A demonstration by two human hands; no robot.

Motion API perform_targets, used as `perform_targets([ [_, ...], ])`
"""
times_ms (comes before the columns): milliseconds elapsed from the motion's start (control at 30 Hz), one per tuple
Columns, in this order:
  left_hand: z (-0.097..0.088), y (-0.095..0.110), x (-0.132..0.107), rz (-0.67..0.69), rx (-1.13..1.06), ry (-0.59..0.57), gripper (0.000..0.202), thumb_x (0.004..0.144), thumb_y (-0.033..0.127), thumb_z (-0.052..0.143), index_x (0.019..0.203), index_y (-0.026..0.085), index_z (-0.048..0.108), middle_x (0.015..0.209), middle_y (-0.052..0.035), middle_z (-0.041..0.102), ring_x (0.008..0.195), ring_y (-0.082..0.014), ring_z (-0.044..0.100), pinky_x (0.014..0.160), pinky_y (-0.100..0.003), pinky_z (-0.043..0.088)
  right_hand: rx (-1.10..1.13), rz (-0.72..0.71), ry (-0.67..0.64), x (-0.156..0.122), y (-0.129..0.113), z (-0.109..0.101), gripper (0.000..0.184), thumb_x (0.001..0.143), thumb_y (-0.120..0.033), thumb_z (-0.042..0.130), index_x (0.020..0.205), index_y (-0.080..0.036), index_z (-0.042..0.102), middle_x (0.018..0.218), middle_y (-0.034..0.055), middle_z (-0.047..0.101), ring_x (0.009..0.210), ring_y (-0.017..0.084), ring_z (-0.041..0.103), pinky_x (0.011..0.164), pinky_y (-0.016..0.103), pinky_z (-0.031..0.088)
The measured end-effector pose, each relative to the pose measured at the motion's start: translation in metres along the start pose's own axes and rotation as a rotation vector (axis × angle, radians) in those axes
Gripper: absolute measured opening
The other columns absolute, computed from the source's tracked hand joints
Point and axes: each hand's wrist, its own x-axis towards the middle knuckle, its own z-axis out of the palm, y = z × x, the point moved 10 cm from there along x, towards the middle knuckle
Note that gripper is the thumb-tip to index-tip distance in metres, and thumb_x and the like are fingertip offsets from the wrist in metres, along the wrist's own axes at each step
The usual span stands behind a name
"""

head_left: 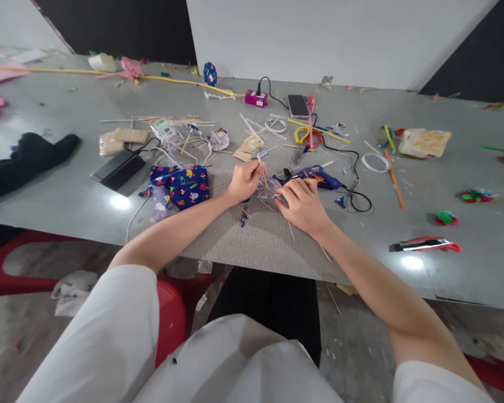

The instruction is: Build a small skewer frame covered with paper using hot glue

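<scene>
My left hand point(246, 180) is curled round a thin wooden stick point(261, 170) that stands nearly upright between the hands. My right hand point(302, 202) lies on the grey table point(252, 240) with its fingers bent, pressing a small pale paper piece point(269, 193) from which sticks fan out. A blue glue gun point(319, 177) lies just beyond my right hand, its black cord point(355, 193) looping to the right. Loose sticks lie scattered under and around both hands.
Blue patterned fabric point(180, 186) lies left of my left hand, with a black flat device point(118, 168) further left. A pile of sticks and paper umbrellas point(220, 140), a phone point(298, 105), a pink power strip point(256, 98), a white ring point(376, 162) and a red-black cutter point(424, 244) lie about.
</scene>
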Motion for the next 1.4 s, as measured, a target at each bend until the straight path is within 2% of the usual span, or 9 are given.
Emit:
perform_targets([
  [233, -0.0002, 0.001, 0.0004, 0.003, 0.007, 0.003, 0.061, 0.11, 0.06, 0.037, 0.073, 0.019, 0.063, 0.063, -0.0031, 0.061, 0.06, -0.0146, 0.058, 0.064, -0.031, 0.043, -0.018, -0.014, -0.002, 0.0007, -0.0019, -0.0019, 0.018, 0.105, -0.02, 0.051, 0.1, -0.022, 0.068, 0.097, 0.0085, 0.065, 0.1, 0.027, 0.056, 0.097, 0.044, 0.032],
  [600, 0.0036, 0.0013, -0.0016, 0.036, 0.015, -0.023, 0.058, 0.111, 0.056, 0.037, 0.074, 0.019, 0.063, 0.066, -0.0039, 0.063, 0.064, -0.0149, 0.059, 0.065, -0.03, 0.043, -0.059, -0.071, -0.019, 0.0005, -0.0078, -0.0006, 0.027, 0.107, -0.019, 0.044, 0.099, -0.02, 0.07, 0.093, 0.0085, 0.063, 0.097, 0.026, 0.055, 0.095, 0.044, 0.033],
  [900, 0.0045, 0.0048, -0.0009, 0.025, 0.012, -0.045, 0.06, 0.11, 0.059, 0.036, 0.074, 0.019, 0.062, 0.068, -0.0053, 0.065, 0.066, -0.0158, 0.061, 0.067, -0.031, 0.046, -0.008, -0.052, -0.038, 0.0015, -0.0074, 0.0009, 0.024, 0.104, -0.017, 0.047, 0.097, -0.021, 0.069, 0.093, 0.0088, 0.062, 0.096, 0.026, 0.055, 0.095, 0.044, 0.032],
  [1233, 0.0054, 0.007, -0.0017, 0.066, -0.008, -0.041, 0.055, 0.111, 0.053, 0.038, 0.075, 0.019, 0.062, 0.068, -0.0042, 0.064, 0.065, -0.0154, 0.061, 0.067, -0.03, 0.045, 0.02, 0.008, -0.011, 0.0005, -0.0006, 0.0046, 0.016, 0.102, -0.022, 0.055, 0.115, -0.019, 0.064, 0.107, 0.0132, 0.066, 0.109, 0.032, 0.058, 0.097, 0.046, 0.034],
  [1400, 0.0081, 0.0069, -0.0031, 0.072, -0.002, -0.069, 0.055, 0.111, 0.053, 0.038, 0.075, 0.019, 0.062, 0.07, -0.0052, 0.065, 0.067, -0.0162, 0.061, 0.068, -0.031, 0.045, 0.121, 0.037, 0.015, 0.0014, 0.0, 0.0042, 0.032, 0.097, -0.017, 0.057, 0.129, -0.021, 0.055, 0.117, 0.0122, 0.07, 0.115, 0.031, 0.057, 0.102, 0.046, 0.033],
])
